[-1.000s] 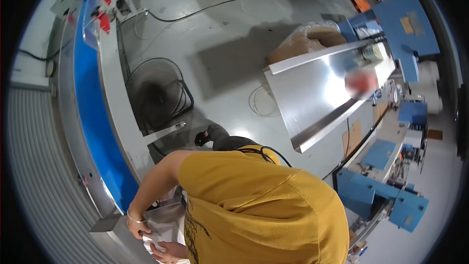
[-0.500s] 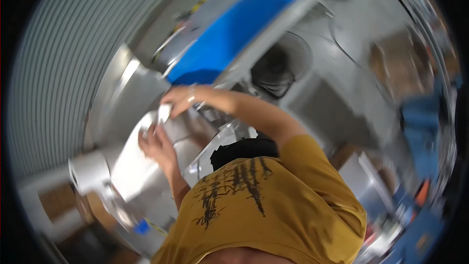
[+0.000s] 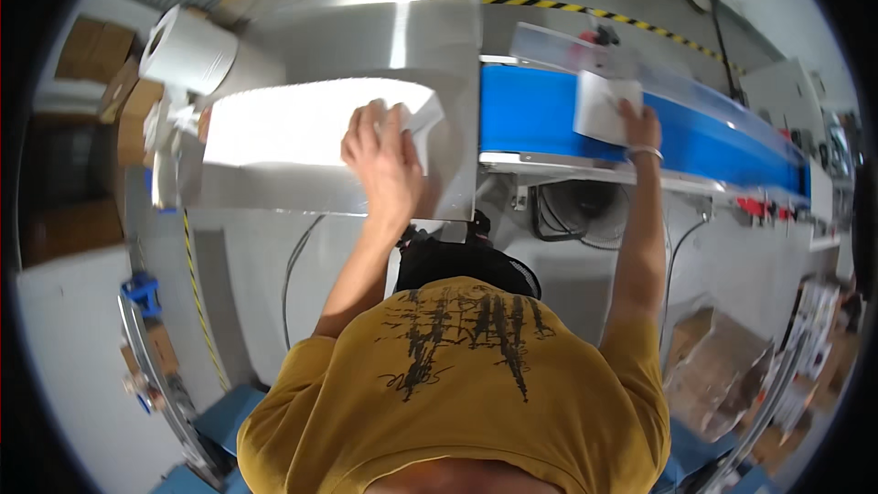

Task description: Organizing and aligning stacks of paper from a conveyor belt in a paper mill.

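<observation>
My left hand (image 3: 386, 157) grips the right end of a wide white sheet (image 3: 293, 123) that lies across a shiny steel table (image 3: 402, 27). The sheet's corner (image 3: 428, 117) is bunched under my fingers. My right hand (image 3: 637, 123), with a band on the wrist, rests on a small white square packet (image 3: 602, 106) lying on the blue conveyor belt (image 3: 713, 142). A clear guard strip (image 3: 640, 69) runs along the belt's far side.
A large white paper roll (image 3: 187, 50) sits at the table's left end, with cardboard boxes (image 3: 96, 59) beyond it. A fan (image 3: 576, 210) and cables hang under the belt. Yellow-black tape (image 3: 567, 7) marks the floor. An open carton (image 3: 722, 375) stands lower right.
The view has swung round sharply. Both arms have spread apart: the left hand now holds the sheet on the steel table, the right has reached onto the blue belt with a packet.
</observation>
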### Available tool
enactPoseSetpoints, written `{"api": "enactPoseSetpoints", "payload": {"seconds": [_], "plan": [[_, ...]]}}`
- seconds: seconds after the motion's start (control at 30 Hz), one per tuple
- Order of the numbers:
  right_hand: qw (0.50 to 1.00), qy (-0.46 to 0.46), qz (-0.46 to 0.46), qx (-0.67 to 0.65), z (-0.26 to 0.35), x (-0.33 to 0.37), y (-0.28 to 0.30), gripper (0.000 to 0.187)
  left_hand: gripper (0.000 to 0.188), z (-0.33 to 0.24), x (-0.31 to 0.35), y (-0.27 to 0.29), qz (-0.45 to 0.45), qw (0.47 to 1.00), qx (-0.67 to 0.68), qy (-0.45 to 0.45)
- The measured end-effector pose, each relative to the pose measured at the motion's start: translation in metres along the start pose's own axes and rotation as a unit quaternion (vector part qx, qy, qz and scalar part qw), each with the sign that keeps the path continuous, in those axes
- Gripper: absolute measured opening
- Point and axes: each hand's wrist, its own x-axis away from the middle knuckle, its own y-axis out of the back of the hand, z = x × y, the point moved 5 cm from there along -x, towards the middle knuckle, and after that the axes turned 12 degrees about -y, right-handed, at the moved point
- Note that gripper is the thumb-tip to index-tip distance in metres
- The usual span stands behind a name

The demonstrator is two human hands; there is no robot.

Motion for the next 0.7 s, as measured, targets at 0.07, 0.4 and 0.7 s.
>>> {"api": "enactPoseSetpoints", "payload": {"seconds": [0.07,0.4,0.7], "plan": [[0.973,0.037,-0.199,0.113,-0.009,-0.005,0.017,0.072,0.038,-0.005,-0.004,0.002,-0.007,1.000,0.008,-0.002],[0.811,0.477,0.330,-0.079,0.173,0.203,-0.097,0.056,0.038,-0.005,0.006,0.002,0.006,1.000,-0.007,-0.027],[0.839,0.165,0.408,-0.318,0.130,0.147,-0.122,0.037,0.037,0.010,-0.005,0.007,0.018,0.998,0.040,0.040]]}}
